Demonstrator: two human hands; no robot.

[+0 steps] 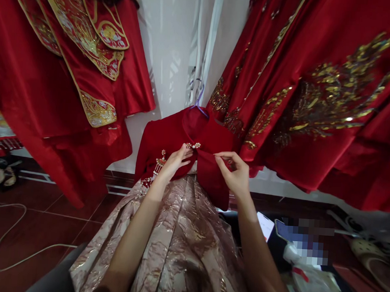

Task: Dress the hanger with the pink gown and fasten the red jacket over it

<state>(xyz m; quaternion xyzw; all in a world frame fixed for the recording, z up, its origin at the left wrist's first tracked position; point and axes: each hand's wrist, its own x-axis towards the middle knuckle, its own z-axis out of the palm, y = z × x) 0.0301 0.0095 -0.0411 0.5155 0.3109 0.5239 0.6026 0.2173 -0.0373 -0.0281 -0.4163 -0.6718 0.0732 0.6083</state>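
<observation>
A short red jacket (162,133) hangs on a purple hanger (199,100) in front of me, over a shiny pinkish brocade skirt (183,224). A beaded floral clasp (193,145) sits at the jacket's front, below the collar. My left hand (176,160) rests on the jacket beside the clasp, fingers stretched out and slightly apart, fingertips close to the clasp. To the right, my right hand (235,170) has thumb and forefinger pinched together at the jacket's right front; what is between them is too small to tell. A beaded tassel ornament (160,163) hangs left of my left hand.
Red embroidered garments hang at the left (97,60) and a sequinned red garment (333,97) at the right. Low on the right lie a lit phone (265,226), a second phone (281,229) and a plastic bag (318,285). A pale cable (20,236) loops across the tiled floor.
</observation>
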